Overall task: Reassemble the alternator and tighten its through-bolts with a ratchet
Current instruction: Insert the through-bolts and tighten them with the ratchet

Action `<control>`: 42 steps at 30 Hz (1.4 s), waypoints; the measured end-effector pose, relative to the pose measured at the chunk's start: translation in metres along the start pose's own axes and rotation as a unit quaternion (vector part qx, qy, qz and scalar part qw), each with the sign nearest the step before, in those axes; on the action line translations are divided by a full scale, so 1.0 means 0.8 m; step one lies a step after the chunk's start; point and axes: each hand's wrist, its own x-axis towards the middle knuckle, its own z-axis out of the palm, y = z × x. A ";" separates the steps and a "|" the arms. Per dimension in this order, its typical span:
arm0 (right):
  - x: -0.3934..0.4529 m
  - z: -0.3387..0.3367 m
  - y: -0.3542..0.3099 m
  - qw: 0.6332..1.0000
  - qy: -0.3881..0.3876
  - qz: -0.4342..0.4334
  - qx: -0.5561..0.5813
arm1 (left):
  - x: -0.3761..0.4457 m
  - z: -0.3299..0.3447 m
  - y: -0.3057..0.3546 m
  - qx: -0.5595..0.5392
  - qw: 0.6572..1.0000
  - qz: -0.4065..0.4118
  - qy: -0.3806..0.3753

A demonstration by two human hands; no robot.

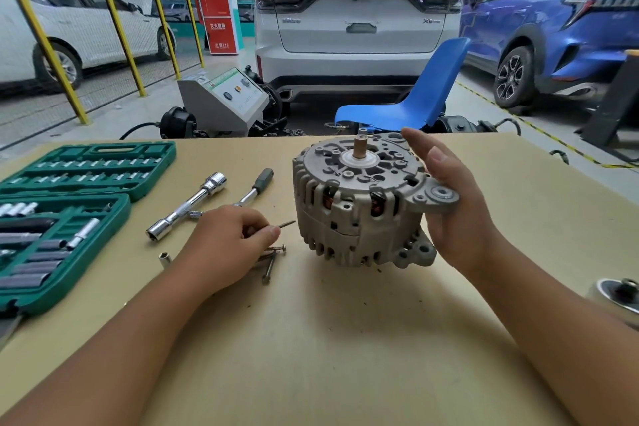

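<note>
Now the left hand pinches one bolt; the right hand, fingers straight, steadies the alternator. Align the bolt squarely with its hole and start it by hand before using the ratchet.

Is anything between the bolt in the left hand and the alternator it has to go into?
Nothing visible. The left hand pinches a bolt whose tip points at the alternator across bare table. The right hand is on the alternator's far side.

Garage floor — blue chair, white car, yellow posts.
</note>
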 end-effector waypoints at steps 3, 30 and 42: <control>0.001 0.000 0.001 1.000 0.014 0.022 -0.004 | 0.000 0.000 0.004 -0.025 0.999 -0.012 0.026; 0.004 0.007 0.014 0.998 0.029 0.061 0.012 | 0.018 -0.096 0.143 0.049 0.916 0.392 -0.073; 0.006 0.006 0.018 0.997 0.052 0.060 0.014 | 0.014 -0.092 0.164 0.056 0.893 0.427 -0.127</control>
